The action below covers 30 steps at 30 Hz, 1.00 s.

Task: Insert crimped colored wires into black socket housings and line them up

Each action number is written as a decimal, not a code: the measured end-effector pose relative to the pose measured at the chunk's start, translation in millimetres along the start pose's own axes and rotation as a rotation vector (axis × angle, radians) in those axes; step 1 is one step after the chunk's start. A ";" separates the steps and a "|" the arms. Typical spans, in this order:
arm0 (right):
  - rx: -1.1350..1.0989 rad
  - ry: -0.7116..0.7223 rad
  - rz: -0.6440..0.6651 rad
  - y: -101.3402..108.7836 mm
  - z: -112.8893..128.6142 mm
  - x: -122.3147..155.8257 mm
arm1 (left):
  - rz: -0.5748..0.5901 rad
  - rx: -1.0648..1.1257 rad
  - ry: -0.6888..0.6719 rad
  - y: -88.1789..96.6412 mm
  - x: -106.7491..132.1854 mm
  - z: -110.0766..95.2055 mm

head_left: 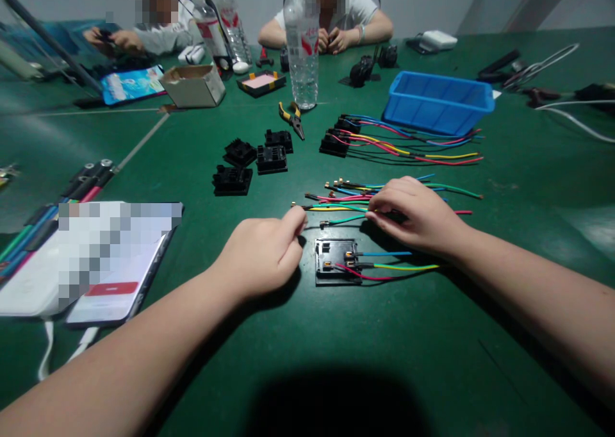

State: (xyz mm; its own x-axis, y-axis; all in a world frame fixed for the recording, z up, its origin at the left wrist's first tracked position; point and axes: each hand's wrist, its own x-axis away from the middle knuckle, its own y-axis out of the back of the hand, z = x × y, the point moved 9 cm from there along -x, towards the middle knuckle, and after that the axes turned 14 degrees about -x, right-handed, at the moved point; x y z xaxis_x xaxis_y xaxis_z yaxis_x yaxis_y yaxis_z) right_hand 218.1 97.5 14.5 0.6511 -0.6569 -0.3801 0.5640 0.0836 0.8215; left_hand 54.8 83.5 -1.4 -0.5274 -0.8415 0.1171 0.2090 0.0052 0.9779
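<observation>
A black socket module (331, 264) lies on the green table just in front of me, with blue, yellow-green and red wires (394, 267) plugged into its right side. My left hand (262, 254) is curled into a fist left of the module, its fingertips pinching the brass tip of a wire. My right hand (416, 213) rests with fingers pressed down on a bundle of loose coloured wires (346, 200) beyond the module, pinching one of them.
Several black modules (250, 161) lie in the middle, wired ones (336, 142) to their right, pliers (292, 118) and a water bottle (302, 46) behind. A blue bin (437, 100) stands far right. A phone (120, 277) lies at left. Two people sit across the table.
</observation>
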 end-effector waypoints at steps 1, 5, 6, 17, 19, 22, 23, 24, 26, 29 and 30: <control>-0.005 0.001 0.003 -0.2 -0.1 0.1 | -0.019 0.026 0.056 2.7 0.2 5.4; -0.019 0.005 0.016 -1.6 -0.5 0.3 | -0.022 0.090 0.185 2.9 0.7 17.3; -0.024 0.005 0.019 -2.0 -0.5 0.3 | -0.014 0.100 0.189 1.4 0.3 17.3; -0.051 0.023 0.052 -4.3 3.9 -0.2 | -0.015 0.153 0.158 -3.6 -1.5 13.5; -0.049 0.012 0.066 -5.8 2.8 0.3 | -0.022 0.126 0.138 -2.7 -1.6 11.9; -0.057 0.004 0.087 -6.6 3.0 1.0 | -0.036 0.083 0.065 -1.3 -1.4 5.0; -0.058 0.004 0.097 -6.7 3.9 1.1 | -0.043 0.079 0.036 -0.6 -1.2 2.1; -0.059 0.004 0.110 -6.7 5.2 1.2 | -0.052 0.080 0.010 0.2 -0.8 -0.5; -0.068 -0.001 0.136 -6.5 8.8 1.0 | -0.074 0.094 -0.028 2.4 -0.1 -4.2; -0.172 -0.057 0.181 -8.1 12.7 0.5 | -0.125 0.107 -0.084 6.9 1.2 -8.6; -0.230 -0.092 0.213 -10.9 12.9 0.8 | -0.141 0.112 -0.108 8.0 1.6 -10.2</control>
State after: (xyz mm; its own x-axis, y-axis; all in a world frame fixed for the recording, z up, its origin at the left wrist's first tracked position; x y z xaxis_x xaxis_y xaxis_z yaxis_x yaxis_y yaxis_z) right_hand 205.9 86.4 10.7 0.7240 -0.6707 -0.1609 0.5265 0.3867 0.7571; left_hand 64.0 76.6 4.9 -0.6311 -0.7756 -0.0103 0.0372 -0.0435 0.9984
